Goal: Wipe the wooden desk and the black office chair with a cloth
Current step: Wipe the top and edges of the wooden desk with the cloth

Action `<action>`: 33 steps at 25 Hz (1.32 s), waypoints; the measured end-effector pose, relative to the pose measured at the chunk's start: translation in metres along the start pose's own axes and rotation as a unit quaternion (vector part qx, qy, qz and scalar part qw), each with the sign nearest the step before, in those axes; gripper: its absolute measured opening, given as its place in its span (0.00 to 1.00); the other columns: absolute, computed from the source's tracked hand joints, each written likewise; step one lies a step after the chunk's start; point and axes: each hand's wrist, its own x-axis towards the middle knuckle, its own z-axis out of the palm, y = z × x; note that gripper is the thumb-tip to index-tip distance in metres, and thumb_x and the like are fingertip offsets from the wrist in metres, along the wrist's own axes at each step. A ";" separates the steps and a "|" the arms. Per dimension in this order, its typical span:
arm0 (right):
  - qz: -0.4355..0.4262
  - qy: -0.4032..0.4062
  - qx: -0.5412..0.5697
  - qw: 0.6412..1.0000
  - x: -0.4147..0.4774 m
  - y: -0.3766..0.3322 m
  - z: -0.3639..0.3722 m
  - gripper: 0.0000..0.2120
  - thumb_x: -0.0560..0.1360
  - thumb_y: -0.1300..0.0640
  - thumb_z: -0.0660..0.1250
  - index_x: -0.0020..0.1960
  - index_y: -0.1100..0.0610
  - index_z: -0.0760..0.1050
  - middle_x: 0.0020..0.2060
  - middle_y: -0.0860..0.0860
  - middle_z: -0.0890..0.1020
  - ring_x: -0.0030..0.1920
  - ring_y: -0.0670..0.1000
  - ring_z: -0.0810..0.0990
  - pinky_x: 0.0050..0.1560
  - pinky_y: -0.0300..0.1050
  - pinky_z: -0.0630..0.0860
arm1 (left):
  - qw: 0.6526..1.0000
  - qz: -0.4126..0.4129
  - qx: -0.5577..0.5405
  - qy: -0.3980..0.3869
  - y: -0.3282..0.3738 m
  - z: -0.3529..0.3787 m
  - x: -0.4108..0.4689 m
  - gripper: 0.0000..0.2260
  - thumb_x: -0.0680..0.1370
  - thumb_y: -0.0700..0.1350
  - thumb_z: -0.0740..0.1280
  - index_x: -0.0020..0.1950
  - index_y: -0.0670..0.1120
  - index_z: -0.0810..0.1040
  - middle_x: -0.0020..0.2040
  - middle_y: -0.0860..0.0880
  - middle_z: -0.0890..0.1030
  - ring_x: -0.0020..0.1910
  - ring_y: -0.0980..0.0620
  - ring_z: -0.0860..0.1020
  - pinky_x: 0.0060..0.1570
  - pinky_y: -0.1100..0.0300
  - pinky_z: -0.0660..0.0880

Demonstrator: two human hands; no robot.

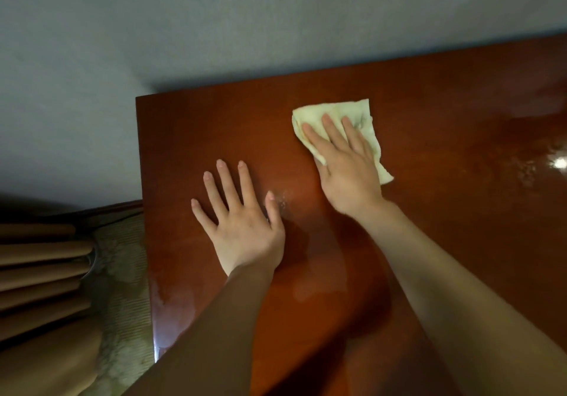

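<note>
While the left hand (242, 223) lies flat, fingers spread, on the desk (445, 137),
the right hand (343, 162) presses the cloth (365, 125) with straight fingers.

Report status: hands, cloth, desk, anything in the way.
Right hand flat on cloth, pressing it to wooden desk. Left hand flat on bare desk, fingers spread. Nothing seen blocking cloth; chair not in view.

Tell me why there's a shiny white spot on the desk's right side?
Head view: it is glare, a light mirrored in the glossy wooden desk; head view again, dark shadows lie between both arms, and the curtain at the left edge sits dim.
</note>
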 end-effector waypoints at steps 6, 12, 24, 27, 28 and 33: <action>-0.018 0.022 0.024 0.999 -0.106 -0.023 0.027 0.26 0.79 0.59 0.55 0.75 0.45 0.58 0.76 0.49 0.59 0.77 0.57 0.50 0.74 0.57 0.54 | 1.000 0.006 -0.010 0.000 -0.001 -0.001 -0.001 0.28 0.80 0.58 0.41 0.79 0.50 0.50 0.79 0.47 0.48 0.78 0.45 0.44 0.73 0.41 0.41; -0.042 0.018 -0.004 0.999 -0.127 -0.019 0.029 0.29 0.78 0.58 0.61 0.75 0.43 0.56 0.75 0.48 0.60 0.76 0.56 0.52 0.73 0.55 0.58 | 1.000 0.005 -0.017 0.007 -0.001 -0.001 0.000 0.28 0.80 0.58 0.42 0.79 0.50 0.51 0.79 0.46 0.50 0.78 0.45 0.45 0.73 0.41 0.42; 0.113 -0.018 -0.011 0.993 0.091 0.033 -0.019 0.23 0.82 0.51 0.51 0.76 0.41 0.52 0.77 0.46 0.51 0.77 0.55 0.45 0.75 0.50 0.43 | 0.999 0.007 -0.029 0.025 -0.002 0.006 -0.002 0.27 0.80 0.57 0.45 0.78 0.50 0.52 0.79 0.46 0.51 0.78 0.45 0.47 0.73 0.41 0.44; 0.142 -0.007 -0.002 0.990 0.107 0.029 -0.020 0.23 0.82 0.50 0.49 0.76 0.41 0.51 0.77 0.46 0.50 0.77 0.54 0.43 0.75 0.52 0.42 | 0.999 0.008 -0.024 0.026 -0.001 0.007 0.000 0.27 0.80 0.57 0.47 0.78 0.49 0.54 0.79 0.46 0.54 0.77 0.44 0.50 0.72 0.39 0.46; 0.140 -0.002 0.005 0.990 0.105 0.026 -0.020 0.23 0.82 0.50 0.49 0.76 0.41 0.51 0.77 0.46 0.50 0.77 0.54 0.43 0.75 0.52 0.42 | 0.999 0.008 -0.023 0.024 -0.001 0.008 0.000 0.27 0.80 0.57 0.46 0.78 0.49 0.55 0.79 0.46 0.54 0.77 0.44 0.50 0.72 0.39 0.47; 0.061 -0.007 -0.001 0.998 0.054 0.010 -0.013 0.23 0.82 0.51 0.52 0.76 0.41 0.53 0.77 0.46 0.50 0.77 0.52 0.43 0.74 0.53 0.45 | 1.000 0.010 -0.016 0.015 0.000 0.004 0.004 0.27 0.80 0.57 0.45 0.78 0.49 0.54 0.79 0.46 0.52 0.78 0.44 0.48 0.73 0.39 0.45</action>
